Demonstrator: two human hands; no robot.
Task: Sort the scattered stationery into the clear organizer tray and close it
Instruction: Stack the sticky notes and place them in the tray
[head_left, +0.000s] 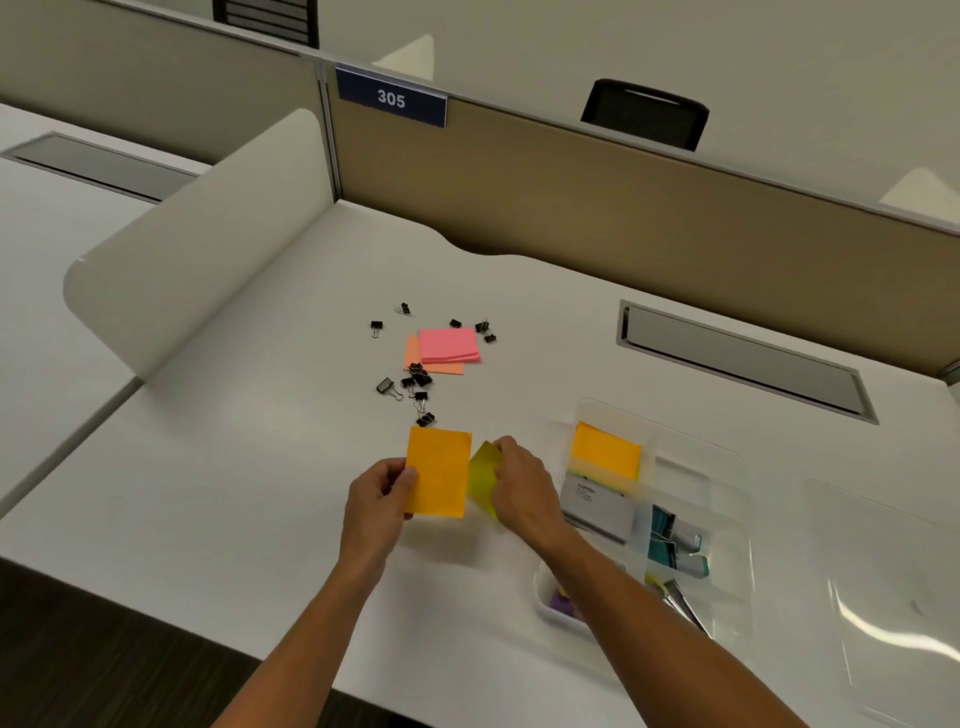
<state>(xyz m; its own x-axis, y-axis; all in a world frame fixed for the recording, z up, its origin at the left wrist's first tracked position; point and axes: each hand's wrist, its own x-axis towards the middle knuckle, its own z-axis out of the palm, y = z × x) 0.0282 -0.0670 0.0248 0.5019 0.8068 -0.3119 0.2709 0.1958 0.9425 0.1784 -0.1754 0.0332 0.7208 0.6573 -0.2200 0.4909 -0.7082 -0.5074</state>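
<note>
Holding two sticky-note pads above the desk, with the tray waiting at lower right

We pinch the orange pad (438, 473) by its left edge in our left hand (381, 493), while our right hand (522, 486) curls its fingers round the yellow-green pad (483, 480); the clear organizer tray (727, 467) lies right of centre, its lid (883, 597) beside it, binder clips (415, 387) and the pink pad (448, 345) still scattered mid-frame. Such thin edge grips could let loose sheets fan or slip, and we might mix colours in one compartment
</note>
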